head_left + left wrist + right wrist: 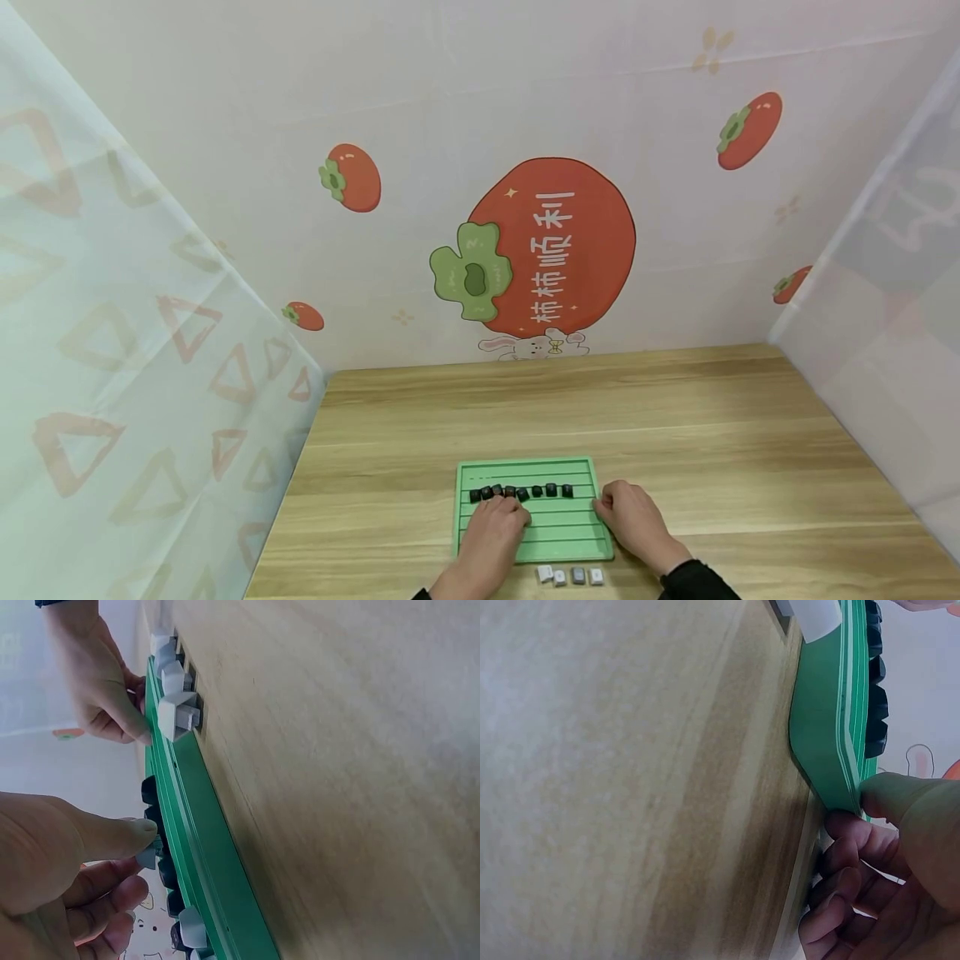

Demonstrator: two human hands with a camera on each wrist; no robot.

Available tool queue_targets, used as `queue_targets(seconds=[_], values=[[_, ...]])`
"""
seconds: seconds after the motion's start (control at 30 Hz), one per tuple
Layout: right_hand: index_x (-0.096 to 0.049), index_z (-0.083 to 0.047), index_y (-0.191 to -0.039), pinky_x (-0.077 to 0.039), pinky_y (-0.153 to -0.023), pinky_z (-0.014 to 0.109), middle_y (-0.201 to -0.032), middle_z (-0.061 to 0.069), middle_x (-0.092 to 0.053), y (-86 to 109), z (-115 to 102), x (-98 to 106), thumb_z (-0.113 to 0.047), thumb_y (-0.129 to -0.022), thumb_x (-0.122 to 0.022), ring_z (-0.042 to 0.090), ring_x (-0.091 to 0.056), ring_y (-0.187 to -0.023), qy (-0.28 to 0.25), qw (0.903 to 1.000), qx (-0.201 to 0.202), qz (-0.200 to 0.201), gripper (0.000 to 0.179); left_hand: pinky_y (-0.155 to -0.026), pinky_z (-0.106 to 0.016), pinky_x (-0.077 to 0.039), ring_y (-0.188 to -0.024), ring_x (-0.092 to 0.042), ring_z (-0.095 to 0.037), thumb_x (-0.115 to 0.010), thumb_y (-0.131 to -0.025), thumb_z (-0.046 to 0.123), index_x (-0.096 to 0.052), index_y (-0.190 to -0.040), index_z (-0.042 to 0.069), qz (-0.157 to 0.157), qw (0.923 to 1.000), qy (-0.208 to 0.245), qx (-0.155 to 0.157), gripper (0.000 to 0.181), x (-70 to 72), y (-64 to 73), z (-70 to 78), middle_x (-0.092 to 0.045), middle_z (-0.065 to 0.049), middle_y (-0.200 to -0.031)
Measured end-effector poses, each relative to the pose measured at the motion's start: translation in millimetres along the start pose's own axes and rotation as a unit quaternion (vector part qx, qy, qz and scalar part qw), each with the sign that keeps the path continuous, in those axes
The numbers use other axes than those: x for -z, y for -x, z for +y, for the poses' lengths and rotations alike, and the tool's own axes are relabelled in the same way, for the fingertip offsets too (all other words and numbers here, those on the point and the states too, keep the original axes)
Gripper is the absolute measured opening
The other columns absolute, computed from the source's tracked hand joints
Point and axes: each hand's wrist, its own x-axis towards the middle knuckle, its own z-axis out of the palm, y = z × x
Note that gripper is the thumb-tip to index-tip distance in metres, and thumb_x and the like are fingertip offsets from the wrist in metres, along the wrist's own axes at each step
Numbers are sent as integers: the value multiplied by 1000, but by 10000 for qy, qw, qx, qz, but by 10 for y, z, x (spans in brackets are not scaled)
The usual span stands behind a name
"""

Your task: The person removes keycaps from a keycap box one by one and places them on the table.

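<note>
Between the thumb and index finger of my left hand (pixel 491 529) is a small grey keycap (pixel 148 857), pinched low over the green ridged board (pixel 562 550). Several black keycaps (pixel 551 490) stand in an uneven row across one groove of that board, partly behind the left fingers. Closer to the left wrist camera, a white keycap (pixel 192 926) also sits on the board. My right hand (pixel 633 521) grips the board's right edge, its thumb (pixel 889 793) on the top rim and the curled fingers against the side.
Several white and grey keycaps (pixel 577 575) lie in a short row on the wooden table (pixel 375 467), just in front of the board's near edge. A printed cloth backdrop (pixel 570 100) rises behind the table, with cloth walls at the left and right.
</note>
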Motion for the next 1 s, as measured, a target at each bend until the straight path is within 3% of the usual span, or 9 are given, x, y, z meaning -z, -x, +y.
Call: queue_targets(seconds=[0.33, 0.67, 1.0], values=[[-35, -18, -57, -21, -53, 20, -55, -7, -25, -14, 7, -15, -13, -92, -70, 9, -28, -52, 13, 10000, -58, 15, 49, -71, -22, -46, -86, -60, -5, -79, -80, 11, -77, -93, 23, -143, 9994, 238, -187, 17, 44, 42, 42, -70, 11, -93], [-33, -18, -58, -20, -54, 21, -57, -6, -22, -12, 20, -20, -13, -92, -69, 9, -26, -53, -5, 10000, -22, 2, 50, -66, -19, -39, -82, -58, -5, -78, -78, 8, -78, -94, 21, -21, 9984, 246, -499, 21, 24, 96, 59, -70, 9, -91], [-33, -18, -58, -20, -54, 20, -56, -6, -22, -16, 25, -29, -13, -92, -69, 9, -25, -52, 43, 10000, -1, 47, 50, -76, -25, -49, -84, -59, -5, -82, -78, 13, -78, -94, 23, -666, 9960, 426, -423, 19, 32, 137, 78, -70, 10, -91]])
